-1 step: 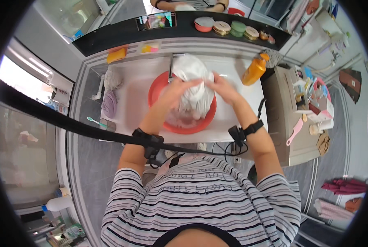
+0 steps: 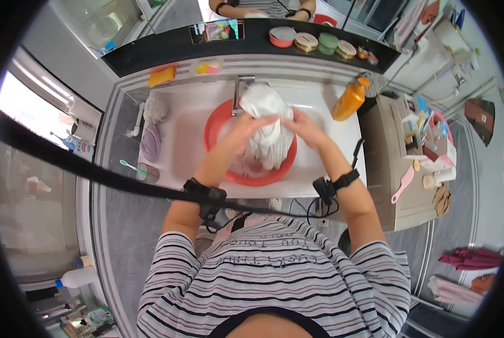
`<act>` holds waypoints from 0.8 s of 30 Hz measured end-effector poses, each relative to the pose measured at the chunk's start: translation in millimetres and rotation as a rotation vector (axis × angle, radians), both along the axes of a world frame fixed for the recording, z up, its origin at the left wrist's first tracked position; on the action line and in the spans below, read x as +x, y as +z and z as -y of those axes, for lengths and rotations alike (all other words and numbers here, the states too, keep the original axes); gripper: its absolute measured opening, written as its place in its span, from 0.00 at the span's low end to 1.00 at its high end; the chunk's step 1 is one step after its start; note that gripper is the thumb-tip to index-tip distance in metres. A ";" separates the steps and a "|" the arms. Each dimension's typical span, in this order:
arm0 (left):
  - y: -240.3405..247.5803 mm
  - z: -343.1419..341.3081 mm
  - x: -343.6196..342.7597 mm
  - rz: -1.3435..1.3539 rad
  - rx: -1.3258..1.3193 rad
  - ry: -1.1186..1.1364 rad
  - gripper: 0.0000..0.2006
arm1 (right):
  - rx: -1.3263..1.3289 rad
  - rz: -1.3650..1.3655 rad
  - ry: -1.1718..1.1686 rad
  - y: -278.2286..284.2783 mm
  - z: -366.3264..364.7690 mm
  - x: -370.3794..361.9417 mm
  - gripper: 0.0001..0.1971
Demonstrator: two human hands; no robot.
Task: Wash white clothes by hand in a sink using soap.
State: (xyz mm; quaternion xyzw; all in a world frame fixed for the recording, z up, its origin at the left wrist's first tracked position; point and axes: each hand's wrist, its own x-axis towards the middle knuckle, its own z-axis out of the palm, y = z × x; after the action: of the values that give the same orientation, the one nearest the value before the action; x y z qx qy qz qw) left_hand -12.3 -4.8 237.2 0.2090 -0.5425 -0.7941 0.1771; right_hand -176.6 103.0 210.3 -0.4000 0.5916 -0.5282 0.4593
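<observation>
A bunched white cloth (image 2: 268, 104), seemingly wet, is held up over a red basin (image 2: 213, 125) that stands in the white sink (image 2: 187, 127). My left hand (image 2: 244, 130) grips the cloth from the left, its fingers closed on the fabric. From the right, my right hand (image 2: 307, 128) pinches the same cloth, close to the left fingertips. The lower folds hang into the basin, where some sudsy water shows. Behind the cloth stands the chrome faucet (image 2: 238, 96), partly covered by it.
An orange pump bottle (image 2: 350, 100) stands at the sink's right back corner. A yellow sponge (image 2: 162, 76) and a soap dish (image 2: 208, 67) lie along the back ledge. At left are a purple mesh puff (image 2: 150, 142) and a toothbrush cup (image 2: 147, 173). A black strap (image 2: 122, 179) crosses the view.
Both hands keep hold of the white cloth. Its upper bulge sits slightly lower and looks a little more gathered. The whole view has shifted slightly.
</observation>
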 end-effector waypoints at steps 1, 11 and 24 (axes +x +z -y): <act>-12.2 0.0 3.9 0.020 0.065 -0.046 0.25 | 0.041 0.029 0.040 -9.9 -4.5 2.8 0.32; -97.9 24.9 37.7 0.335 -0.282 -0.400 0.29 | 0.418 0.160 0.193 -95.9 -4.1 20.2 0.32; -207.2 58.6 65.8 0.761 -0.912 0.368 0.41 | 0.310 -0.309 0.193 -191.9 47.5 7.8 0.38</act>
State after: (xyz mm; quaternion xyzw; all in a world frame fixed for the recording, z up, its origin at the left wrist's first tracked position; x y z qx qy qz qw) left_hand 53.6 -63.4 30.0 0.4709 -0.8072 -0.3089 0.1767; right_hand -168.8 55.5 18.4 -0.4556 0.6879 -0.3172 0.4675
